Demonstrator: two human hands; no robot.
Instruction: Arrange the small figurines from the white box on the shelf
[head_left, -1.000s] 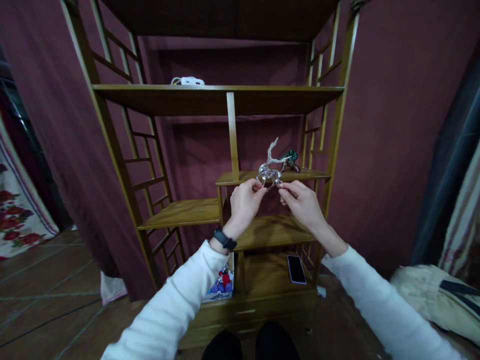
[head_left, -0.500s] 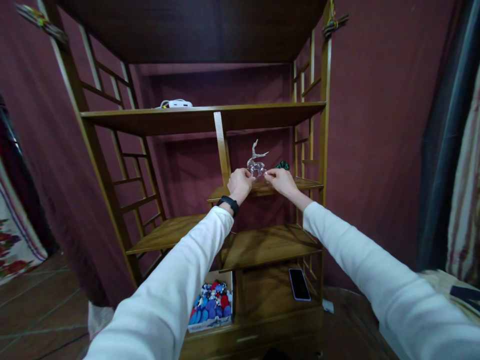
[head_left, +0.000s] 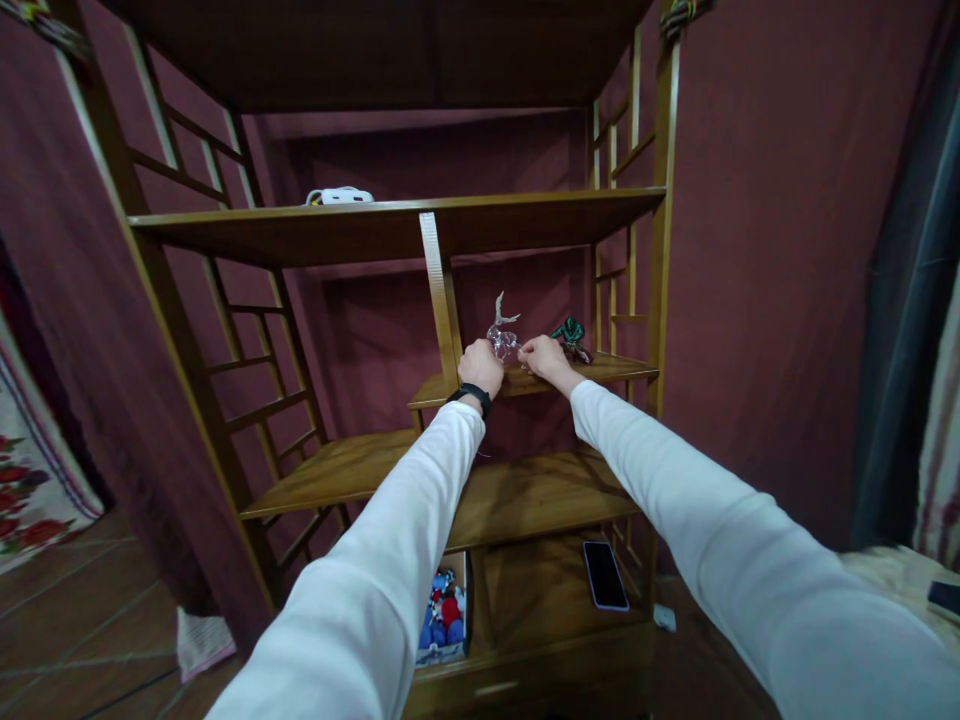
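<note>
A clear glass deer figurine (head_left: 502,338) with tall frosted antlers is upright at the small raised shelf (head_left: 609,370), between my two hands. My left hand (head_left: 481,368) is closed at its left side, with the fingertips partly hidden behind the hand. On its right side my right hand (head_left: 545,357) pinches the figurine's end between thumb and fingers. The figurine's feet are partly covered, so I cannot tell whether they touch the shelf. Just right of my right hand stands a dark green ornament (head_left: 571,338), with a brownish lower part.
A white power strip (head_left: 341,196) lies on the long upper shelf (head_left: 510,202). A wooden divider (head_left: 441,300) stands left of my hands. On the lowest level are a phone (head_left: 605,575) and a box of blue and red items (head_left: 444,655), partly behind my left sleeve.
My hands and the glass deer have moved deeper over the small shelf and slightly left of the green ornament, which shows more fully. The view has come closer to the shelves.
</note>
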